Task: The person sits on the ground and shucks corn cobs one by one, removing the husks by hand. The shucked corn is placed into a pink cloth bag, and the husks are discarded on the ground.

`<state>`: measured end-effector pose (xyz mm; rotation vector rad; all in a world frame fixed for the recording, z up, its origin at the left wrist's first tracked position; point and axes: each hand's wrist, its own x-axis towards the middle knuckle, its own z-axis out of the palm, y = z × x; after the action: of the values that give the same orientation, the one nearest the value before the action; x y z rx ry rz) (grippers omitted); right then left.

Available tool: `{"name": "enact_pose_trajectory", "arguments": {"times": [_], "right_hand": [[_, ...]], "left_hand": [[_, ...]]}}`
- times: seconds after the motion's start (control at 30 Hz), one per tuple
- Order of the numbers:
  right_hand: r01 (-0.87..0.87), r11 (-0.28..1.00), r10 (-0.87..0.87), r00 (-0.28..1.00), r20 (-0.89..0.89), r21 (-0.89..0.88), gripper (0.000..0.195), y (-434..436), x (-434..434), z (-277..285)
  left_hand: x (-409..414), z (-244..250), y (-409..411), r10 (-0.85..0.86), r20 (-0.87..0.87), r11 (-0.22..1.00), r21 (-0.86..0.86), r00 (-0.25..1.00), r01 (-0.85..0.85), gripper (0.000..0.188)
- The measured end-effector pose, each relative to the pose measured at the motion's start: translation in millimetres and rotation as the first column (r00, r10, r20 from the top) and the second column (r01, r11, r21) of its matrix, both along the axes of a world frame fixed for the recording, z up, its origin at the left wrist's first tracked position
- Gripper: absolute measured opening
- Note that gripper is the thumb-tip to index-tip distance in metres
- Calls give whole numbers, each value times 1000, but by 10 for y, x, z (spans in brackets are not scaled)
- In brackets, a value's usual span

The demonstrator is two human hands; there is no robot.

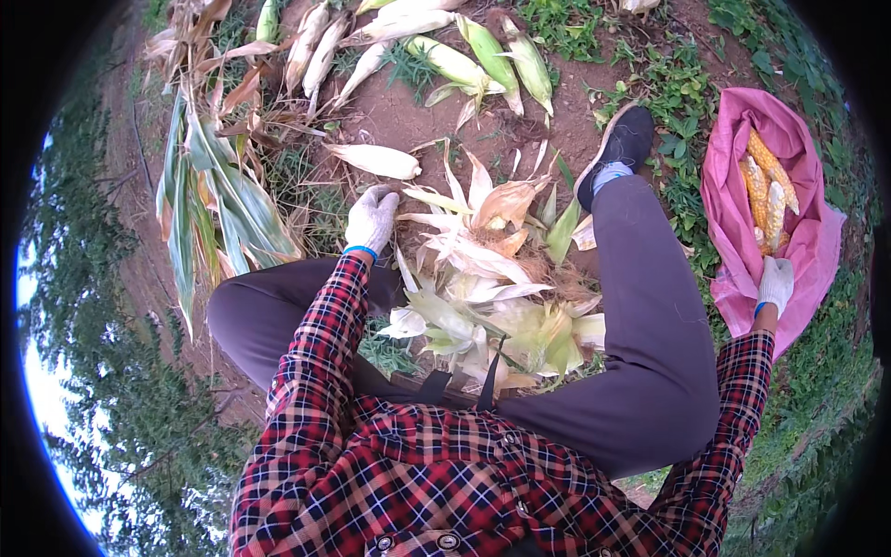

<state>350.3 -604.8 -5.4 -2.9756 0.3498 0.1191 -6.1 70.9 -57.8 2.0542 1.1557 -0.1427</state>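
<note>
My left hand (372, 219), in a white knit glove with a blue cuff, is just below an unhusked, pale corn ear (376, 161) on the soil. Its fingers are curled, and whether they hold anything cannot be told. Off to the right, my gloved right hand (775, 285) reaches into the mouth of a pink woven sack (814, 240), its fingertips beside husked yellow corn cobs (768, 170). The sack's fabric and the cobs partly hide those fingers. Loose corn husks (480, 257) with brown silk are heaped between my legs.
Several unhusked ears, some green (495, 59) and some dry (324, 56), lie on the soil ahead. Cut corn stalks with long leaves (233, 188) lie at the left. My shoe (623, 146) rests among low green weeds (679, 139) between the husks and the sack.
</note>
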Motion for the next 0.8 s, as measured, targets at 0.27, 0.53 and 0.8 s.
{"name": "enact_pose_trajectory", "arguments": {"times": [0.27,0.53,0.8], "right_hand": [[-138,987,117,966,-230,-78,43,217,-438,317],[-43,962,-17,976,217,271,44,571,-1154,670],[-130,809,8,977,211,574,41,1296,-1472,1163]], "left_hand": [[457,-796,428,586,-132,743,-308,800,-595,44],[749,-1287,369,823,-63,469,-486,564,-738,37],[450,-368,-134,766,12,282,-905,642,-320,20]]}}
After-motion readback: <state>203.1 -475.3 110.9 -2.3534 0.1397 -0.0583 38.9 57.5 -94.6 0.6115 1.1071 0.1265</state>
